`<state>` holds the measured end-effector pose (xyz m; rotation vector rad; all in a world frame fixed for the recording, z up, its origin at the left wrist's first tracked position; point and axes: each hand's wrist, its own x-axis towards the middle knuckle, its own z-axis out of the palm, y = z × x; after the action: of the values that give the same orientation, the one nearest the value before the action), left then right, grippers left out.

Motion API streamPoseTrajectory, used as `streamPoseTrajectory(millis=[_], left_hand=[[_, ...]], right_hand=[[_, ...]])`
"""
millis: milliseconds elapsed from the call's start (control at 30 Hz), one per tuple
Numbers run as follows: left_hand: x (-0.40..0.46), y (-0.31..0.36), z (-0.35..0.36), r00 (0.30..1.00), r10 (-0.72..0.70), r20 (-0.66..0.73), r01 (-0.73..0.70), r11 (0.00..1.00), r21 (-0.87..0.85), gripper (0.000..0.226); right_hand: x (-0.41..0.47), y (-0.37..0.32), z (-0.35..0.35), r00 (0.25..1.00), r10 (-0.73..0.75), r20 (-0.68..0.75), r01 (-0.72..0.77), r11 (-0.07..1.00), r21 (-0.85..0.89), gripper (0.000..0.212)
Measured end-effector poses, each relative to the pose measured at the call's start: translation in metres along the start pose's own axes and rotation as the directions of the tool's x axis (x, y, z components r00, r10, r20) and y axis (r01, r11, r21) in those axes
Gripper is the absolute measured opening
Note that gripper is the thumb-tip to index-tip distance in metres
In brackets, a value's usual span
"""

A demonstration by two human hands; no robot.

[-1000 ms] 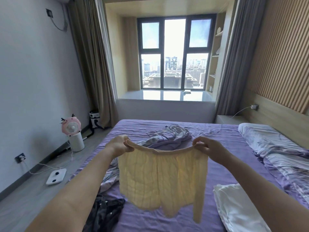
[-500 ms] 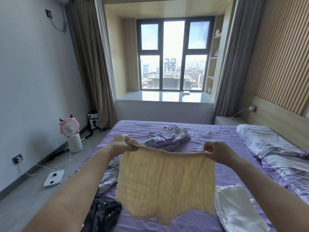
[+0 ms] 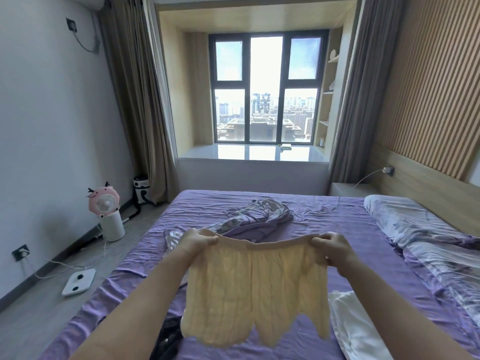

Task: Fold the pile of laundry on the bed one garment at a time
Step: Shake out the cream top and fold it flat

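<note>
**Shorts held up by the waistband, ready to fold**

While both hands keep the garment stretched out in the air over the bed (image 3: 324,211), nothing has been folded on it yet. The left hand (image 3: 193,242) pinches the waistband at the nine o'clock corner of the cream shorts (image 3: 255,294), thumb on the near face and fingers curled behind. The right hand (image 3: 333,246) grips the three o'clock corner the same way. Between them the waistband runs nearly taut, sagging a little in the middle, and the two legs hang free toward six o'clock, clear of the purple sheet.

The cloth looks thin, crinkled and very light; window light glows through it. It should drape with no stiffness at all, so it will fold wherever it is led and keep no crease unaided. The elasticated band is the firmest part and the best place to hold. Gripping lower would let the top flop over. My guess is that the easiest fold brings the two corners together, leg on leg, then lays the piece flat on the sheet.

At five o'clock from the shorts lies a white folded garment (image 3: 355,326), at seven o'clock a dark garment (image 3: 167,336), and at twelve o'clock a crumpled lilac bundle (image 3: 255,216).
</note>
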<state>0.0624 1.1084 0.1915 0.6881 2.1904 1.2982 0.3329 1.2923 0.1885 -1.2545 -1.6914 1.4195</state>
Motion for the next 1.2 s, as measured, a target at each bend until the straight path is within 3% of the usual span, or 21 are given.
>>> streamPoseTrajectory(millis=[67,167,333,467,633,800,967,1033,1067,1167,1200], left_hand=[[-0.008,-0.001,0.014,0.999,-0.052,0.002,0.052,0.992,-0.117,0.028],[-0.026,0.005,0.044,0.979,-0.079,0.186,0.141,0.928,-0.345,0.017],[-0.043,0.017,0.081,0.952,0.097,0.29,0.015,0.933,-0.36,0.003],[-0.047,0.028,0.084,0.936,0.226,0.269,-0.134,0.938,-0.321,0.007],[-0.051,0.033,0.07,0.792,0.345,0.504,-0.155,0.912,-0.38,0.01],[-0.051,0.044,0.07,0.853,0.414,0.317,-0.373,0.909,-0.185,0.026],[-0.044,0.06,0.069,0.866,0.426,0.263,-0.4,0.905,-0.146,0.037],[-0.042,0.062,0.068,0.865,0.437,0.247,-0.415,0.899,-0.137,0.038],[-0.041,0.062,0.066,0.863,0.44,0.247,-0.421,0.898,-0.126,0.037],[-0.036,0.058,0.056,0.871,0.432,0.232,-0.437,0.899,-0.033,0.036],[-0.031,0.055,0.051,0.875,0.431,0.219,-0.447,0.894,0.024,0.034]], right_hand=[[-0.006,-0.001,0.011,0.997,0.074,0.027,-0.076,0.995,0.072,0.007],[-0.021,-0.011,0.035,0.975,0.131,0.178,-0.166,0.966,0.198,0.003],[-0.047,-0.031,0.068,0.943,0.038,0.329,-0.112,0.971,0.209,0.005],[-0.056,-0.04,0.071,0.956,-0.068,0.284,0.037,0.993,0.112,0.02],[-0.055,-0.046,0.059,0.893,-0.112,0.436,0.099,0.994,0.054,0.022],[-0.04,-0.043,0.039,0.873,-0.35,0.34,0.406,0.908,-0.106,0.019],[-0.037,-0.023,0.03,0.787,-0.364,0.499,0.534,0.807,-0.254,0.02],[-0.036,-0.016,0.031,0.774,-0.339,0.534,0.572,0.737,-0.362,0.014],[-0.034,-0.012,0.031,0.769,-0.342,0.541,0.61,0.647,-0.458,0.012],[-0.031,-0.002,0.029,0.697,-0.434,0.571,0.699,0.232,-0.677,0.018],[-0.03,0.0,0.028,0.675,-0.453,0.583,0.707,0.166,-0.688,0.023]])
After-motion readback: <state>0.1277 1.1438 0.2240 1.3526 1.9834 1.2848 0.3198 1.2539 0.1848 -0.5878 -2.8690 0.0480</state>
